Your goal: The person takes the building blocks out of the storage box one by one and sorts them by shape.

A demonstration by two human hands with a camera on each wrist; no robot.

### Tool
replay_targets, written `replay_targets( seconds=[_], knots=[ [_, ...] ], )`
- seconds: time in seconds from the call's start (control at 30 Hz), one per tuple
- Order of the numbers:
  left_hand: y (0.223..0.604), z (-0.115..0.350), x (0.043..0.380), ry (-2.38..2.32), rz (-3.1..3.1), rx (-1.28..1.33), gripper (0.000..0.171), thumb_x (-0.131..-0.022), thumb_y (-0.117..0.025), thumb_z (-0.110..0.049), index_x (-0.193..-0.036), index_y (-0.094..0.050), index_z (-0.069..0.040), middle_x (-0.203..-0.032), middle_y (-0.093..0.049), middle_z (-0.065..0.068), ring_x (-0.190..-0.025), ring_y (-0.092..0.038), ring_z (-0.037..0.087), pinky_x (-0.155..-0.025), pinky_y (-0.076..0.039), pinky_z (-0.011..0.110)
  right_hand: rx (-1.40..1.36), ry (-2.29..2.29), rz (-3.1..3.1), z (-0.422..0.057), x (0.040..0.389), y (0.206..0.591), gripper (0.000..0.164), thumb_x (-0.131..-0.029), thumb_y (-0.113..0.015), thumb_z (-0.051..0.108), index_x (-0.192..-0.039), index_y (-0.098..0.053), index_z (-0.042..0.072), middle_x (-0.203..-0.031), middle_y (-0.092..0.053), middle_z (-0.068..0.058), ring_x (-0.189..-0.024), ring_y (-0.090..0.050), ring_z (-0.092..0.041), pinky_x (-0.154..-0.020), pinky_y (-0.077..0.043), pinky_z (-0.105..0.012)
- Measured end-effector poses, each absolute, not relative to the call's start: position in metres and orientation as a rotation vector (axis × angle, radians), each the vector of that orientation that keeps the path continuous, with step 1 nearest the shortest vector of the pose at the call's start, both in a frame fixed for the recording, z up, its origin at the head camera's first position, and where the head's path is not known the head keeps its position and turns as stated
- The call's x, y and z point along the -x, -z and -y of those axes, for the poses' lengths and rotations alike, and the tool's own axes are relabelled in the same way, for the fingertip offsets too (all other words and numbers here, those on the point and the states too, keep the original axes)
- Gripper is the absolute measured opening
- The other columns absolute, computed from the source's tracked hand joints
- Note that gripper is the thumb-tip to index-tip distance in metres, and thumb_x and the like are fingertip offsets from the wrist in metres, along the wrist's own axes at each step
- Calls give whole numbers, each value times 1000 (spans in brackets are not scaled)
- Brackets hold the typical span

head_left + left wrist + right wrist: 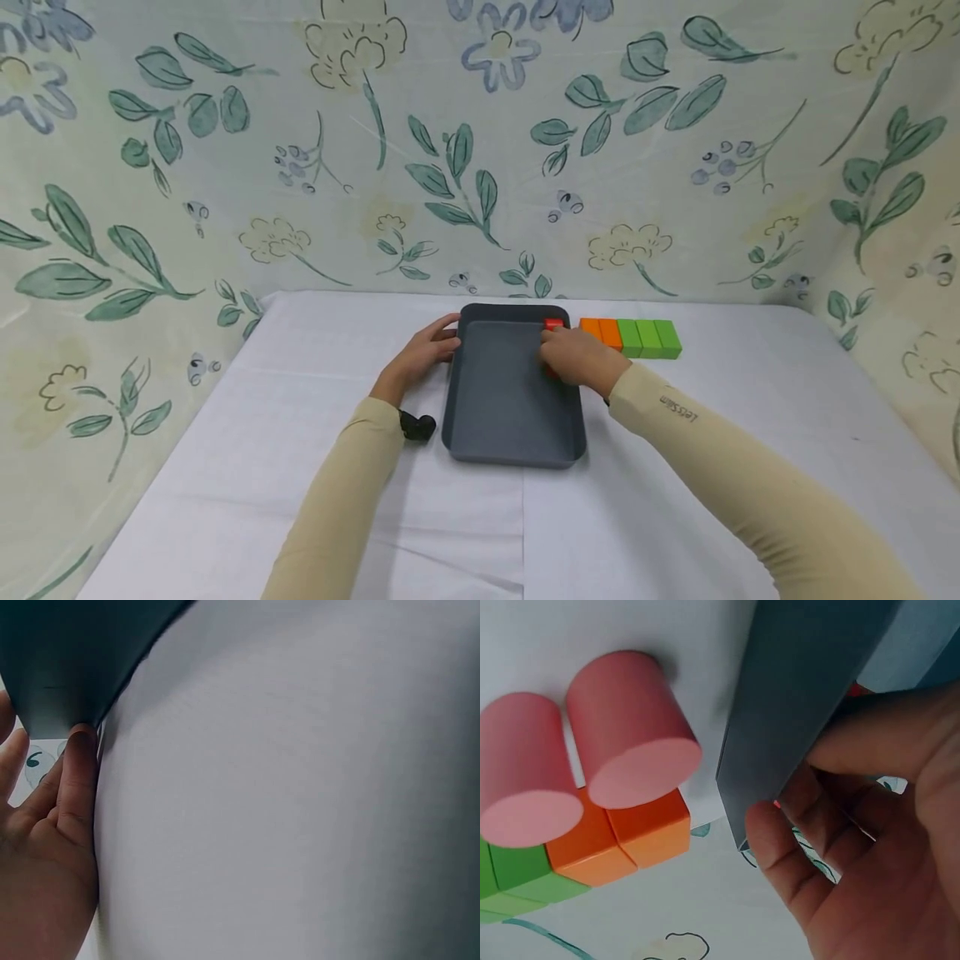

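A dark grey rectangular tray [513,400] lies on the white cloth. My left hand [423,354] rests against its left side near the far corner, and in the left wrist view the straight fingers [77,776] touch the tray's outer wall. Over the tray's right side, my right hand [576,357] reaches inside with fingers curled, pinching a red block [552,372] that it mostly covers. Another bit of red, a small block [553,323], shows just beyond the fingertips at the far right corner. In the right wrist view, the hand largely hides the red pieces.
Right of the tray stands a row of orange blocks [600,329] and several green blocks [648,340]. Two pink cylinders [634,731] stand in front of them, hidden by the right hand in the head view. A floral cloth [480,150] hangs behind the table.
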State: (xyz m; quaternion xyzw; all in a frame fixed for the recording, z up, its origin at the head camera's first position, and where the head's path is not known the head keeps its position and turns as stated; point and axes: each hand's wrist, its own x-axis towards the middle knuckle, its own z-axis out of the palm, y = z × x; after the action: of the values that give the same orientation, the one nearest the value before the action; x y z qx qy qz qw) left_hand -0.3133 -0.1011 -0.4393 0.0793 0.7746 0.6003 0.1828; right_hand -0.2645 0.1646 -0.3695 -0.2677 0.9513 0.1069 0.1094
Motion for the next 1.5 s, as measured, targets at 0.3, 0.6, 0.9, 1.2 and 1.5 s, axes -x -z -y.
replay_targets(
  seconds=[0.3,0.6,0.9,1.2,1.5],
  knots=[
    [438,101,315,-1706,-2181,-213,58,-101,-54,-16,-155,-35,-26,-158,-40,13,-137,-51,34,-117,-39,48,793,-200,-2822,-170,267,372,28,-82,-78,4,-110,-75,10,-110,-67,-10,-92,-62,-25,-93,-58,-41],
    [439,102,313,-1700,-2183,-222,58,-101,-53,-15,-154,-35,-26,-158,-40,13,-138,-50,33,-116,-40,48,786,290,-2805,-183,268,367,25,-86,-76,9,-110,-71,12,-108,-68,-5,-97,-59,-22,-90,-57,-38],
    [440,101,312,-1699,-2188,-224,58,-101,-53,-16,-155,-34,-26,-159,-39,13,-139,-49,33,-116,-40,48,825,401,-2799,-185,259,357,30,-87,-75,10,-116,-70,16,-109,-66,-3,-99,-58,-22,-87,-57,-37],
    [438,99,314,-1700,-2199,-259,58,-101,-52,-14,-155,-33,-24,-158,-39,16,-139,-49,34,-114,-42,49,725,644,-2896,-223,241,331,35,-88,-72,11,-123,-68,12,-112,-69,-6,-100,-60,-23,-87,-56,-42],
    [443,100,314,-1696,-2186,-225,57,-101,-52,-16,-154,-35,-26,-158,-39,14,-138,-50,34,-115,-42,48,584,642,-2929,-255,233,330,40,-87,-74,13,-125,-66,10,-115,-69,-8,-103,-61,-25,-83,-59,-40]
  ],
)
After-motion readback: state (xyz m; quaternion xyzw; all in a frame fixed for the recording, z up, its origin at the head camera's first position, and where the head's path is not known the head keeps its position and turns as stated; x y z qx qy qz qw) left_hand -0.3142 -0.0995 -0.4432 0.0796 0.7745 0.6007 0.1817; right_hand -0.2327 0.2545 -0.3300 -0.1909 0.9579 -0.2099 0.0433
